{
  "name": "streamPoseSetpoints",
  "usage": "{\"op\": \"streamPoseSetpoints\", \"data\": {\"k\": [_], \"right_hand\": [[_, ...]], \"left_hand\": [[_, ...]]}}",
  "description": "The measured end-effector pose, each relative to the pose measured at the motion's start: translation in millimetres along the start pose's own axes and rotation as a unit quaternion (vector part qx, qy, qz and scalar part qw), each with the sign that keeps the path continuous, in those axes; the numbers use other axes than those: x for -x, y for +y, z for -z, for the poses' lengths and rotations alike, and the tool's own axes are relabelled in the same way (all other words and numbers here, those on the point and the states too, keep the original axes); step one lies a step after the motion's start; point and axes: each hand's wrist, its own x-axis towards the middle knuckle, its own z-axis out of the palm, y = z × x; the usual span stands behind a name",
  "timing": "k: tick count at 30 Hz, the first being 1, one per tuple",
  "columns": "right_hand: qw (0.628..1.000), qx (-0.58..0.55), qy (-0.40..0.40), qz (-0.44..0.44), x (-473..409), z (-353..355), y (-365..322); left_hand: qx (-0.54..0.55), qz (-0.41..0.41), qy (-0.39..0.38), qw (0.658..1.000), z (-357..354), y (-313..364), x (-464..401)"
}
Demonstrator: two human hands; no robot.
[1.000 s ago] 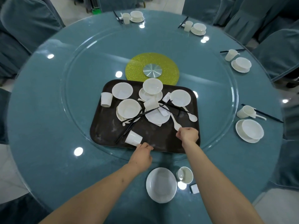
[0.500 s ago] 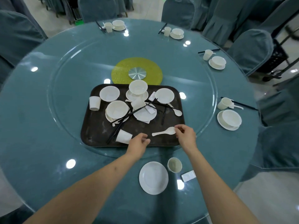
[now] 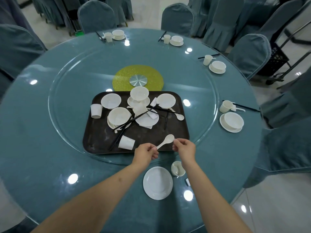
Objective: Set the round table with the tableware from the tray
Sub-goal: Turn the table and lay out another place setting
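A dark brown tray (image 3: 96, 140) sits on the glass turntable of the round teal table (image 3: 33, 157). It carries white bowls, saucers, cups, black chopsticks (image 3: 134, 118) and a spoon (image 3: 180, 116). Over the tray's near edge a white spoon (image 3: 165, 142) is held between both hands. My left hand (image 3: 146, 153) pinches its handle end. My right hand (image 3: 185, 147) pinches the rim of its bowl. Close to me on the table stand a white plate (image 3: 157, 182) and a white cup (image 3: 177, 169), which my right arm partly covers.
A cup (image 3: 126, 142) lies on its side on the tray just left of my left hand. Laid place settings ring the right and far sides, the nearest a bowl on a saucer (image 3: 231, 121). Covered chairs (image 3: 249, 54) surround the table. A yellow disc (image 3: 121, 78) marks the centre.
My right hand lifted the white spoon off the tray and brought it toward the near edge. My left hand left the tray's edge and took the spoon's handle.
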Motion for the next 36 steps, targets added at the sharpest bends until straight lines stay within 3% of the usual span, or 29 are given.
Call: {"op": "streamPoseSetpoints", "data": {"k": [8,13,16,21,26,36], "right_hand": [[0.982,-0.133,-0.055,-0.125,34.5,-18.1,24.1],[0.974,-0.170,-0.020,-0.150,38.7,-16.4,20.2],[0.979,-0.158,0.010,-0.127,36.0,-3.8,19.2],[0.989,-0.111,0.025,-0.090,38.7,31.4,24.6],[0.993,-0.076,0.049,-0.069,46.0,68.3,38.7],[0.994,0.010,0.070,-0.083,58.3,126.3,91.9]], "left_hand": [[0.017,0.011,-0.017,1.000,-12.9,-1.8,9.9],[-0.003,-0.001,-0.045,0.999,-16.7,-6.4,10.5],[-0.081,-0.019,-0.043,0.996,-14.3,-10.9,9.2],[-0.277,-0.075,-0.020,0.958,0.4,-26.9,1.1],[-0.368,-0.091,-0.048,0.924,7.3,-44.0,-9.3],[-0.447,-0.097,-0.094,0.884,12.1,-57.3,-16.1]]}}
